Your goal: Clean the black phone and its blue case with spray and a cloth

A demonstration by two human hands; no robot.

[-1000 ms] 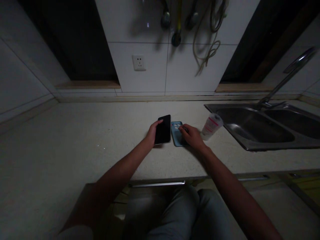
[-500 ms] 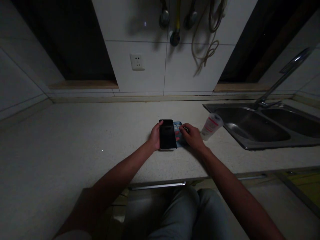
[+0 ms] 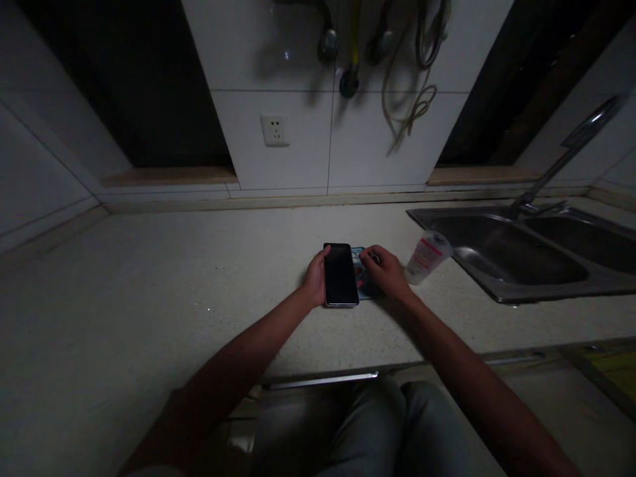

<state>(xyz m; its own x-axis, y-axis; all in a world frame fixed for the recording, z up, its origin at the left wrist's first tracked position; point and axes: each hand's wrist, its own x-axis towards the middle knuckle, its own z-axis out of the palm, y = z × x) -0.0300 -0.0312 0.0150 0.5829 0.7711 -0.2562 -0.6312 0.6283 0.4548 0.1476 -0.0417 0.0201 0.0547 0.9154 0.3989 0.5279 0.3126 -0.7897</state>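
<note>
My left hand (image 3: 315, 277) is wrapped round the left edge of a black smartphone (image 3: 340, 275), its dark screen facing up. The fingertips show past the phone's right edge. Just right of the phone, and partly behind it, lies a blue phone case (image 3: 370, 289) with round camera openings at its top. Over this case my right hand (image 3: 387, 270) is closed, thumb and fingers pinched together. A small dark spot shows at its fingers, too dim to name. A clear plastic cup (image 3: 428, 257) with a red label stands tilted in view beside that hand.
A pale countertop (image 3: 258, 252) runs under both hands. To the right is a steel double-bowl sink (image 3: 477, 281) with a curved faucet (image 3: 571, 149). On the tiled wall are a socket (image 3: 275, 131), pipe fittings and a hanging cord (image 3: 415, 109). A drawer handle (image 3: 322, 381) marks the front edge.
The whole view has shifted a little, so everything sits slightly lower and farther right. Both hands keep nearly the same pose round the phone and over the case.
</note>
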